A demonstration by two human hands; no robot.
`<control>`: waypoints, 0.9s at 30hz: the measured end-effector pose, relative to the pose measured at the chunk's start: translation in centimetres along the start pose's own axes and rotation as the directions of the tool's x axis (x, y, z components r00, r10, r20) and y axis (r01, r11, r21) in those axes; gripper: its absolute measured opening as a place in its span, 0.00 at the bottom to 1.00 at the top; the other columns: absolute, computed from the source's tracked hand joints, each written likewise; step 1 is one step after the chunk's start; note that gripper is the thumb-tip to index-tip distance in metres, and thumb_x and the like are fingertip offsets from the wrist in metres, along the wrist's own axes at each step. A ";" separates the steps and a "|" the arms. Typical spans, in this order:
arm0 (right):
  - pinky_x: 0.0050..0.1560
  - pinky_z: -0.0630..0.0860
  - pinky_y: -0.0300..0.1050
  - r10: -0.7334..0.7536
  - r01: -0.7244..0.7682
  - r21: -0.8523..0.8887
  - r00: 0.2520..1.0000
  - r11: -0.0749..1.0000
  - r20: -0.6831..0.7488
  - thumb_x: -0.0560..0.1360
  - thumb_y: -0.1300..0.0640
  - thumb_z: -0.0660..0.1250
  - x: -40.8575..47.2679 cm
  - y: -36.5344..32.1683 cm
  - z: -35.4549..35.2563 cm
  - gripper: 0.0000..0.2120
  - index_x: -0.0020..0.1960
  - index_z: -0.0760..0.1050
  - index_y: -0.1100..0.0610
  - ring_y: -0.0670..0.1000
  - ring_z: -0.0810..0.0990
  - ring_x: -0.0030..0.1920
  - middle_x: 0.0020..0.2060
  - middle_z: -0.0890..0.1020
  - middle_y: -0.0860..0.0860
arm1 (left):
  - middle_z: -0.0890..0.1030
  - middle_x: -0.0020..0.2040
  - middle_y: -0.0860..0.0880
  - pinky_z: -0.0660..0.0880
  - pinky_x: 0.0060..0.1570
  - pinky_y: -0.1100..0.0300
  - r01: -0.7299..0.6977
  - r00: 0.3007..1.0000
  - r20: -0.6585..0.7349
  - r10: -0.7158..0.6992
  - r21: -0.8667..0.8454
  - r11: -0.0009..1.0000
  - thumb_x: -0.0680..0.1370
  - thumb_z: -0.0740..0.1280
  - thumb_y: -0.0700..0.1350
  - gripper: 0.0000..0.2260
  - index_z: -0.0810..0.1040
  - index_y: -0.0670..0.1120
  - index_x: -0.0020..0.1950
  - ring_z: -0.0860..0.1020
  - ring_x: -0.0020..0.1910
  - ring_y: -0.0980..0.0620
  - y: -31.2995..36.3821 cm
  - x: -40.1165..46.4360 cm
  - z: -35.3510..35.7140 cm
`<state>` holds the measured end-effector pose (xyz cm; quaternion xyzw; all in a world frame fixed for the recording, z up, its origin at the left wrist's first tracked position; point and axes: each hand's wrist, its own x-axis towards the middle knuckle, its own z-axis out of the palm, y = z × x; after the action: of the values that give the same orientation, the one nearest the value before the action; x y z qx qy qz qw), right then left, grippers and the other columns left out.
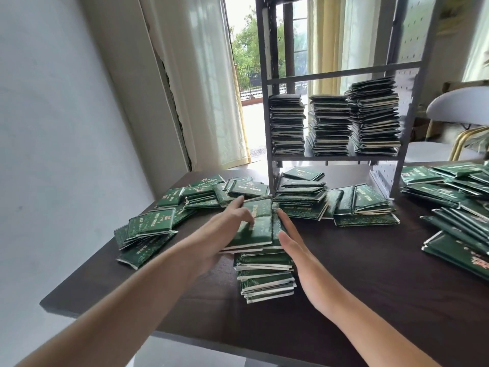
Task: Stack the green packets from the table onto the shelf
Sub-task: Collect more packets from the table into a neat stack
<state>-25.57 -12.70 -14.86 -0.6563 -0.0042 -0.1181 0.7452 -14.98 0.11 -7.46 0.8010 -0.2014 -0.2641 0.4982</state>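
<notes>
Where your forearms reach in over the dark surface (370, 274), your hands flank a tall stack of green packets (264, 263) at its middle. Left hand (225, 229): fingers curled over the top packet, thumb along the stack's left side, grasping it. Right hand (293, 242): released, fingers straight, palm flat against the stack's right side. Left of you, loose packets (148, 231) lie fanned and overlapping. Right edge, a further heap (455, 207). Beyond the stack, low piles (301, 194) crowd the foot of the grey shelf (272, 102), lying between stack and shelf. Shelf's middle tier: three packet columns (330, 125), the rightmost tallest. Behind, curtains (201, 75), an open doorway, a white chair (460, 104).
</notes>
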 end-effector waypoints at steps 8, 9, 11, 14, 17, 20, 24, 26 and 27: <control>0.79 0.53 0.58 -0.003 0.004 0.094 1.000 0.996 -0.006 0.61 0.20 0.63 0.1 -0.5 -0.2 0.43 0.74 0.58 0.28 0.42 0.60 0.78 0.77 0.62 0.35 | 0.50 0.84 0.49 0.79 0.53 0.42 0.136 0.991 0.039 -0.131 -0.384 0.913 0.82 0.64 0.44 0.36 0.48 0.67 0.81 0.70 0.73 0.40 0.5 -1.7 1.1; 0.80 0.52 0.58 -0.003 0.003 0.102 1.000 0.995 -0.004 0.63 0.21 0.62 0.1 -0.6 -0.2 0.42 0.74 0.56 0.28 0.41 0.58 0.78 0.78 0.60 0.34 | 0.52 0.83 0.49 0.80 0.47 0.44 0.150 0.988 0.038 -0.147 -0.401 0.904 0.82 0.65 0.45 0.36 0.47 0.68 0.80 0.73 0.69 0.41 0.2 -1.8 0.8; 0.80 0.50 0.57 -0.007 0.007 0.096 1.000 0.995 0.007 0.69 0.24 0.61 0.0 -0.7 0.0 0.39 0.75 0.52 0.29 0.39 0.53 0.79 0.79 0.54 0.33 | 0.59 0.82 0.45 0.81 0.46 0.40 0.184 0.983 0.080 -0.166 -0.419 0.889 0.81 0.65 0.48 0.36 0.48 0.66 0.81 0.81 0.57 0.43 -0.4 -1.9 0.6; 0.81 0.47 0.58 0.003 -0.005 0.113 1.000 0.994 0.020 0.71 0.27 0.62 -0.1 -0.8 0.2 0.39 0.77 0.49 0.30 0.41 0.52 0.79 0.79 0.54 0.34 | 0.78 0.66 0.44 0.82 0.45 0.42 0.204 0.978 0.126 -0.168 -0.385 0.900 0.82 0.63 0.46 0.26 0.60 0.63 0.76 0.83 0.43 0.46 -0.3 -2.4 1.1; 0.81 0.47 0.57 0.013 -0.012 0.139 1.000 0.990 -0.010 0.70 0.32 0.62 -0.1 -1.1 0.3 0.40 0.77 0.48 0.31 0.42 0.54 0.79 0.79 0.54 0.36 | 0.82 0.48 0.47 0.78 0.55 0.43 0.245 0.965 0.179 -0.192 -0.353 0.903 0.82 0.61 0.45 0.03 0.73 0.52 0.54 0.80 0.45 0.46 0.5 -2.7 1.7; 0.80 0.50 0.54 -0.002 0.011 0.157 0.998 0.988 -0.057 0.72 0.39 0.60 -0.3 -1.5 0.1 0.35 0.76 0.50 0.32 0.43 0.60 0.77 0.77 0.61 0.38 | 0.80 0.52 0.44 0.76 0.56 0.44 0.235 0.966 0.190 -0.176 -0.354 0.905 0.82 0.61 0.45 0.04 0.73 0.53 0.50 0.79 0.45 0.45 0.8 -2.2 2.0; 0.64 0.69 0.30 -0.052 0.074 0.112 0.980 0.991 -0.193 0.77 0.49 0.61 0.0 -1.4 -0.5 0.29 0.75 0.56 0.36 0.27 0.75 0.58 0.55 0.78 0.26 | 0.81 0.64 0.44 0.82 0.47 0.44 0.185 0.970 0.216 -0.108 -0.374 0.909 0.79 0.66 0.47 0.28 0.62 0.60 0.78 0.85 0.48 0.45 0.0 -0.1 2.4; 0.45 0.71 0.21 -0.074 0.109 0.106 0.955 0.988 -0.289 0.82 0.59 0.59 0.1 -1.5 -0.9 0.26 0.76 0.60 0.41 0.23 0.76 0.46 0.47 0.78 0.26 | 0.81 0.65 0.45 0.82 0.49 0.44 0.139 0.972 0.227 -0.054 -0.382 0.914 0.78 0.67 0.47 0.28 0.64 0.62 0.76 0.85 0.50 0.46 0.4 0.5 3.2; 0.40 0.70 0.20 -0.077 0.118 0.104 0.939 0.988 -0.335 0.82 0.62 0.58 0.2 -1.5 -1.3 0.25 0.76 0.62 0.43 0.23 0.77 0.44 0.49 0.78 0.28 | 0.83 0.63 0.45 0.81 0.50 0.45 0.117 0.974 0.224 -0.032 -0.377 0.919 0.79 0.66 0.46 0.24 0.68 0.60 0.74 0.84 0.50 0.47 0.6 0.8 3.7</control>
<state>-25.86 -14.16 -13.53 -0.5794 0.0810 -0.2624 0.7674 -16.75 -3.19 -8.42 0.6606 -0.1663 -0.4019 0.6119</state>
